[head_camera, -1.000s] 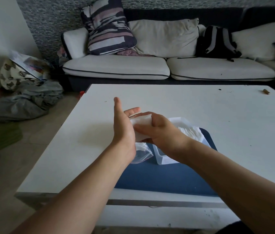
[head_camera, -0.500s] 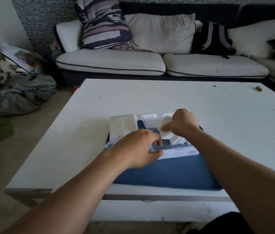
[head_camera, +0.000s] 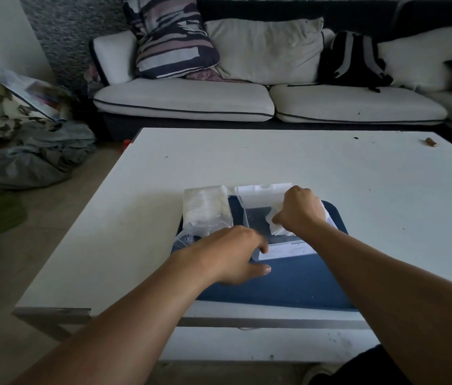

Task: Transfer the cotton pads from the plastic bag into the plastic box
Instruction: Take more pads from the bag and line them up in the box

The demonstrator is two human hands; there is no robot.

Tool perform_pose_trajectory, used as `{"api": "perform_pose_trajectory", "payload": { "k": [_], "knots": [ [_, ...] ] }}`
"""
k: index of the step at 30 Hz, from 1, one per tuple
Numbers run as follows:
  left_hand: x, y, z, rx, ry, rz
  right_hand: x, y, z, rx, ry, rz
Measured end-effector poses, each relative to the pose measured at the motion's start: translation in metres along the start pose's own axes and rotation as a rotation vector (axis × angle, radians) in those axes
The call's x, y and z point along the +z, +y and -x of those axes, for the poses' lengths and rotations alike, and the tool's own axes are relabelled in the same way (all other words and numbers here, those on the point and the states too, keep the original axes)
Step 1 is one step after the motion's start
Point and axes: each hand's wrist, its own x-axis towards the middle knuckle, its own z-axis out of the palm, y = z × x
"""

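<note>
Pinching cotton pads [head_camera: 276,222], right fingers [head_camera: 280,218] curled

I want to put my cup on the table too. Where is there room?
Free: the wide white table top beyond the plastic box, toward the sofa, and the right part short of the small brown bit. Crowded: the blue mat, with box, plastic bag and both hands.

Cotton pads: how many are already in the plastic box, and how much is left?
Done: nothing I can confirm beyond what is in hand. In hand: the right hand presses a bunch of cotton pads into the open plastic box, which the left hand steadies. Left: the plastic bag beside it looks quite full.
</note>
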Motion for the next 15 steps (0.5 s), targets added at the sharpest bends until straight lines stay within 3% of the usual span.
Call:
{"api": "perform_pose_trajectory", "payload": {
  "k": [4,9,12,15],
  "knots": [
    [0.002,-0.003,-0.001,0.012,0.005,0.016,-0.006,0.001,-0.001,0.015,-0.023,-0.096],
    [0.0,-0.003,-0.001,0.015,-0.018,0.046,-0.032,-0.011,0.002,-0.012,0.022,-0.401],
    [0.0,-0.002,-0.001,0.013,-0.033,0.049,-0.041,-0.028,0.017,0.098,-0.261,-0.696],
    [0.0,-0.001,-0.001,0.001,-0.042,0.041,-0.038,-0.039,0.036,0.205,-0.553,-0.673]
  ]
}}
